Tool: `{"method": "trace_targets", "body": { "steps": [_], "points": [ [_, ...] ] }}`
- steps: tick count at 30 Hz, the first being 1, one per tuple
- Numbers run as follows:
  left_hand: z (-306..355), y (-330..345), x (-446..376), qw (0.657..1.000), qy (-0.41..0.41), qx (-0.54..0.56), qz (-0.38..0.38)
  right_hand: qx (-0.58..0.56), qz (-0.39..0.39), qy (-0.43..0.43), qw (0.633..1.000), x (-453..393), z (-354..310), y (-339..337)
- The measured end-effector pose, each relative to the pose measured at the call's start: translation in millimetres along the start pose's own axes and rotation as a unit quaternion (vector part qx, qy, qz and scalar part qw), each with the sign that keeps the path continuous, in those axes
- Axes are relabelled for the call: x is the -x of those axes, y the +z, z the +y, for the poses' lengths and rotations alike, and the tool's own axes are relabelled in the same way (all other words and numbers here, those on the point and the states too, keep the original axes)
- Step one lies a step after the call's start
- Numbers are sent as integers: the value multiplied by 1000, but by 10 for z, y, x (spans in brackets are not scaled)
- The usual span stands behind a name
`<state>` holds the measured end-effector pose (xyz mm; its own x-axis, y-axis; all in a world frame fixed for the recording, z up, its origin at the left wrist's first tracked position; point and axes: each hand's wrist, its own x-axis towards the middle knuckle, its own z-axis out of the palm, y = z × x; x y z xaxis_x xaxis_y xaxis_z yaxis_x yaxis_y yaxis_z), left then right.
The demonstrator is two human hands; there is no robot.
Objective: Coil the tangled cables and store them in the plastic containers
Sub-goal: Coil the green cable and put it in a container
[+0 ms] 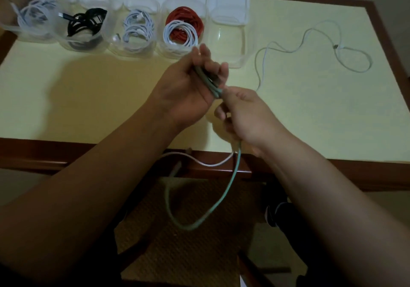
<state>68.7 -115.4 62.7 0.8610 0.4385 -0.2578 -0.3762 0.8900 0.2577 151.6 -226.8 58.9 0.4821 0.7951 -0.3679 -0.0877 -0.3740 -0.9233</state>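
Just in front of the empty container [228, 40], above the counter [88, 91], the left hand [188, 87] has its fingers curled round several loops of the green cable [213, 84], while the right hand [246, 113] pinches the strand whose slack hangs below the counter edge

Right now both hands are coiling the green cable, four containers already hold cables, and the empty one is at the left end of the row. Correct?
One error. The empty container sits at the right end of the row, not the left; the head view shows it. The rest stands: the left hand and right hand are coiling the green cable, and four containers already hold cables.
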Motion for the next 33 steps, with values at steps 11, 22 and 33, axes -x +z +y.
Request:
{"method": "trace_targets", "body": {
  "steps": [11,22,33],
  "points": [
    [140,-101,8,727,289,-617,78,129,-37,-138,981,304,-239,29],
    [32,108,145,883,-85,-451,-98,177,60,-258,948,42,-248,-456],
    [-19,30,8,981,111,-148,57,361,-54,-163,917,-4,-56,-169]
  ]
}}
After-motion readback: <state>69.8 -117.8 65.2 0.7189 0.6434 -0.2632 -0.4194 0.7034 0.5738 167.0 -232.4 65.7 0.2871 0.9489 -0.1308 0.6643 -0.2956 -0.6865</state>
